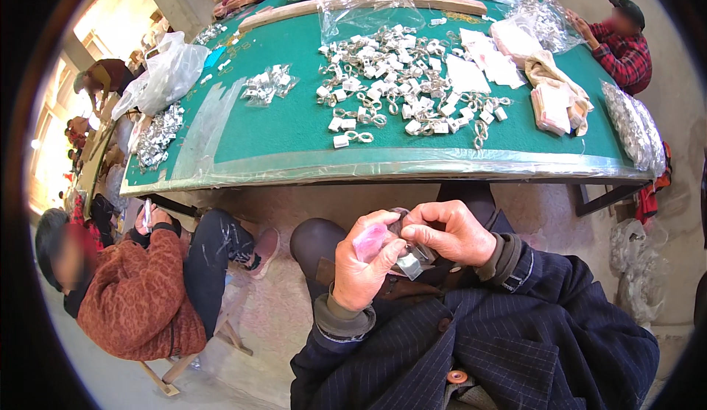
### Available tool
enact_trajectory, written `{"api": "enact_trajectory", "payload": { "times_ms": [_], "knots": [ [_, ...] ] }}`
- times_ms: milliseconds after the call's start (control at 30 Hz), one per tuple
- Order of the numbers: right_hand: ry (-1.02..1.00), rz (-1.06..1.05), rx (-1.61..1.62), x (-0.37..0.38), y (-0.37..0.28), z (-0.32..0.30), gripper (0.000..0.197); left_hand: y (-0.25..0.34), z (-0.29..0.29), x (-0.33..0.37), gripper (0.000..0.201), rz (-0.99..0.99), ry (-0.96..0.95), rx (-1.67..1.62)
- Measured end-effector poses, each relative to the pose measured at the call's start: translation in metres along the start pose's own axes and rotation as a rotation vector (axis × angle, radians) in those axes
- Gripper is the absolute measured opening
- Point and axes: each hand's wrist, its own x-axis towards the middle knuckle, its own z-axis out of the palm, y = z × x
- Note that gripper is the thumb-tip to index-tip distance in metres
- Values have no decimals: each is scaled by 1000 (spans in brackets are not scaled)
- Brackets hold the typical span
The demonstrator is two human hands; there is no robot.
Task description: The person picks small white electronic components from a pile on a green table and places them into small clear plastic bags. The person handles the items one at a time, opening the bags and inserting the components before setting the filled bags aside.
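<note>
Above my lap, in front of the table edge, both my hands are close together. My left hand (362,266) is closed round a thin, pink, partly see-through piece (370,241) that rests against its palm. A small see-through plastic bag (410,264) hangs below the fingertips, between the hands. My right hand (451,232) pinches at the bag's upper part with thumb and forefinger. What lies inside the bag is hidden by my fingers. On the green tabletop ahead is a wide spread of small white-tagged metal pieces (401,79), looking like chain links or clasps.
The green table (294,134) has a plastic-covered front edge. A wooden bar (361,1), a beige cloth (561,86) and a white plastic bag (166,71) lie on it. A filled bag (635,126) sits at the right edge. A person (140,292) sits close at left; others work round the table.
</note>
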Motion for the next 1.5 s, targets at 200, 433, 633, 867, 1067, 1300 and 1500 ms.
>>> {"api": "enact_trajectory", "payload": {
  "times_ms": [200, 433, 633, 867, 1067, 1300, 1500],
  "knots": [
    [21, -42, -246, 13, -1, 0, 14, 0, -21, 3, 13, -189, -71, -38],
    [45, 24, -132, 47, 5, -5, 16, -9, -41, 6, 12, -88, 102, 54],
    [272, -384, -756, 126, 35, -24, 15, -19, -55, 8, 13, -60, 249, 46],
    [293, -183, -1072, 163, 61, -20, 22, -27, -68, 9, 14, -63, 281, 46],
    [305, -199, -667, 152, 43, -17, 14, -34, -69, 12, 13, -49, 217, 87],
    [97, -278, -297, 98, -7, -16, 15, -25, -47, 13, 9, -51, 70, 190],
    [-137, -516, -535, 47, -38, -28, 20, -8, -21, 8, 6, 71, -1, 329]
  ]
}}
